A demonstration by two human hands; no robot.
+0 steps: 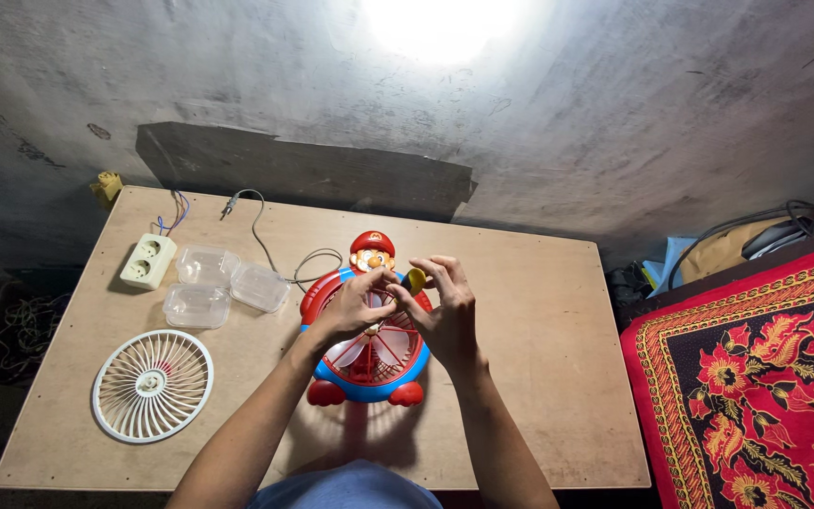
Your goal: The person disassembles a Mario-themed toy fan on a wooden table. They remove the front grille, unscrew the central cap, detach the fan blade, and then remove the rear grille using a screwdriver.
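Note:
A small red and blue toy fan [366, 372] shaped like a cartoon figure with a red cap lies flat on the low wooden table [539, 377], its front open so the pale blades show. My left hand [355, 306] and my right hand [445, 311] meet above the fan's hub. Both pinch a small yellow piece [415, 278] at the fingertips. The fan's white round front grille [153, 385] lies apart at the table's left.
Three clear plastic boxes [223, 283] and a white double socket [148, 260] sit at the back left, with a thin grey cable [266, 240] running to the fan. A red patterned rug [765, 377] lies to the right. A grey wall stands behind.

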